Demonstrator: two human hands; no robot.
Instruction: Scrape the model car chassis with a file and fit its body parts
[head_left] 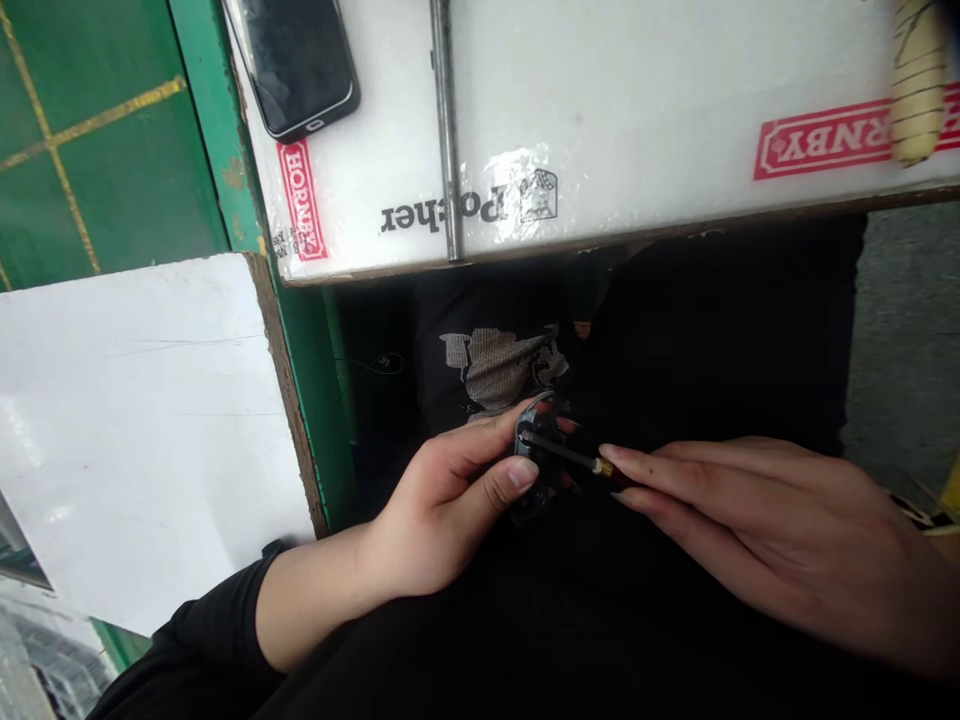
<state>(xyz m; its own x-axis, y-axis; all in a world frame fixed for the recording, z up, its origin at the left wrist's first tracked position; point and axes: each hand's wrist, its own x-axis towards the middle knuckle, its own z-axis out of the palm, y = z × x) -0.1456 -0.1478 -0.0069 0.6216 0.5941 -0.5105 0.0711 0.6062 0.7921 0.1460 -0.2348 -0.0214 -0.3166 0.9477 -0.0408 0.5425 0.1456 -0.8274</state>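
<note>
My left hand grips a small dark metal part over my lap, thumb and fingers pinching its rim. My right hand holds a small screwdriver with a thin shaft and a dark red handle. The tip of its shaft rests on the part. Both hands sit low, in front of my black clothing, below the edge of a white box.
A white box printed "Pocher" and "HORNBY" lies above the hands, with a black phone and a thin metal rod on it. A white board lies left, beside a green frame. A yellowish striped object sits top right.
</note>
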